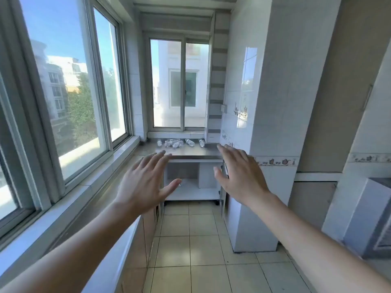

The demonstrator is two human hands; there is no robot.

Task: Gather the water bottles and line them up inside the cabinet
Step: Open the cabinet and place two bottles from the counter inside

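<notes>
Several clear plastic water bottles (176, 143) lie on their sides on a steel countertop (190, 153) at the far end of a narrow room, under a window. Below the countertop is an open white cabinet (191, 192) with a bare shelf. My left hand (146, 182) and my right hand (239, 174) are both stretched forward with fingers spread, holding nothing. Both hands are well short of the bottles and far from touching them.
A long window sill (88, 187) and counter run along the left wall. A white tiled pillar (270, 123) stands on the right, with a grey appliance (368, 218) further right. The tiled floor (201, 240) leads straight to the cabinet.
</notes>
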